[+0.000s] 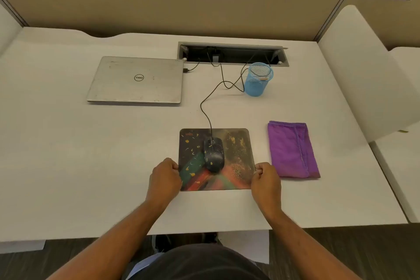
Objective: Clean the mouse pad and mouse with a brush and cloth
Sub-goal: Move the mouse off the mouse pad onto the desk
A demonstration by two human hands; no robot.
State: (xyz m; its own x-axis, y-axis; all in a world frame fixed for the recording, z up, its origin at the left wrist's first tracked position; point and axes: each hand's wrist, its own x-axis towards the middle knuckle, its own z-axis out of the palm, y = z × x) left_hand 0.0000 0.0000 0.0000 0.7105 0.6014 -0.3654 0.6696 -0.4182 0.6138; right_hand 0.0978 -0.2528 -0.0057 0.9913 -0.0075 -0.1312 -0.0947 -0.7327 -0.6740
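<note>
1. At the near edge of the white bench (pixel 91 166), the person's two bare forearms reached forward from the bottom of the view.
2. The left hand (pixel 164 178) sat at the near left edge of the mouse pad (pixel 236 161), its fingers (pixel 174 166) curled closed and pinching the pad's left edge.
3. The right hand (pixel 266 180) mirrored it at the near right edge, fingers curled closed and pinching the pad's right edge.
4. The mouse pad lay flat on the bench between the hands, dark with coloured patches, and scattered with yellowish flecks and a dusty smear on its right half.
5. The mouse (pixel 213 154), dark and also speckled with flecks, rested on the pad left of its centre, pointing away from the person.
6. To the right of the pad, apart from it, a folded purple cloth (pixel 292 150) lay flat on the bench.
7. The mouse's black cable (pixel 205 109) ran from the mouse toward the far side, looping past a blue mesh pen holder (pixel 258 79).
8. Far left of the holder lay a closed silver laptop (pixel 136 80), with a plug at its right edge.
9. Beyond these, an open cable slot (pixel 231 53) was set into the bench, the cables leading into it.
10. A tan partition wall (pixel 170 4) stood behind the bench.
</note>
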